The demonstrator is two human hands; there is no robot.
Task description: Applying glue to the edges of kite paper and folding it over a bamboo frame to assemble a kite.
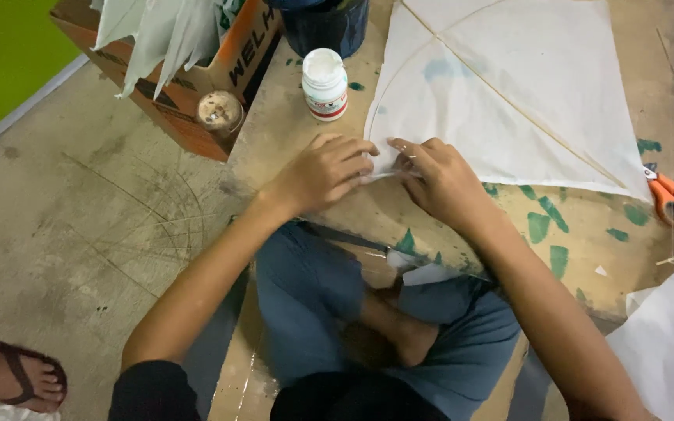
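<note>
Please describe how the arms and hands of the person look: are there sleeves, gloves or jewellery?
Both forearms are bare. The left hand and right hand wear no gloves, rings or watch. Dark short sleeves show only near the bottom edge of the picture.
</note>
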